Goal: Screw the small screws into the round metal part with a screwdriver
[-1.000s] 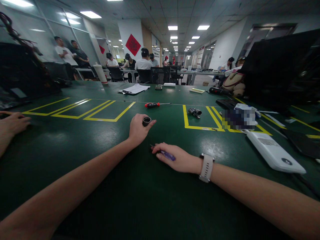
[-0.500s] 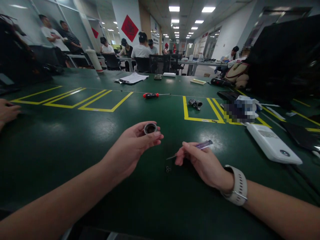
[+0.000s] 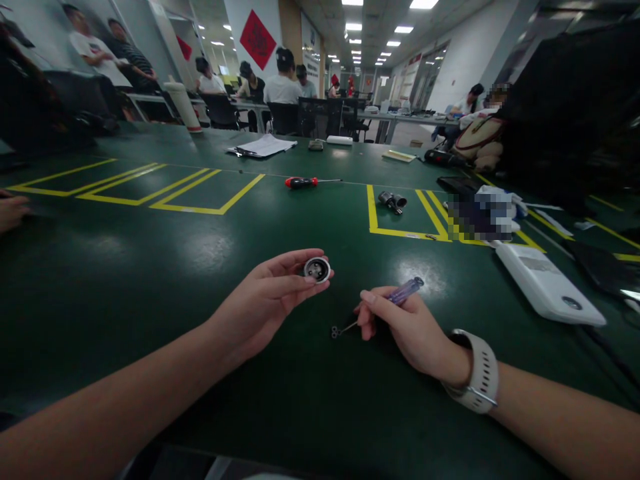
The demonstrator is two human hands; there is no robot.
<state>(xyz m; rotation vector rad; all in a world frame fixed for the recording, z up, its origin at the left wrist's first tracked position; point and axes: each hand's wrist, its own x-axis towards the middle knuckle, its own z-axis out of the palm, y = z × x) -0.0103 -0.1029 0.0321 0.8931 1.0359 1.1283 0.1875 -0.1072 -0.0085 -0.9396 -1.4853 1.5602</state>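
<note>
My left hand pinches a round metal connector shell by its rim, above the green table. Its open end faces me and shows dark contacts or holes inside. In my right hand is a small screwdriver with a clear purple handle, held like a pen. Its thin shaft slants down to the left, and the tip is at a few tiny dark ring-shaped parts on the table. Whether the tip touches them I cannot tell. A pale watch strap circles my right wrist.
A red-and-black screwdriver lies further back. Dark metal connector parts sit inside a yellow taped box. At right are a white power bank-like device and a cloth bundle. Papers and a tall cup stand behind. Another person's hand is at far left.
My left hand has raised the connector shell and turned its open end toward me. My right hand has shifted right, and the purple screwdriver's tip has dropped to the small rings.
</note>
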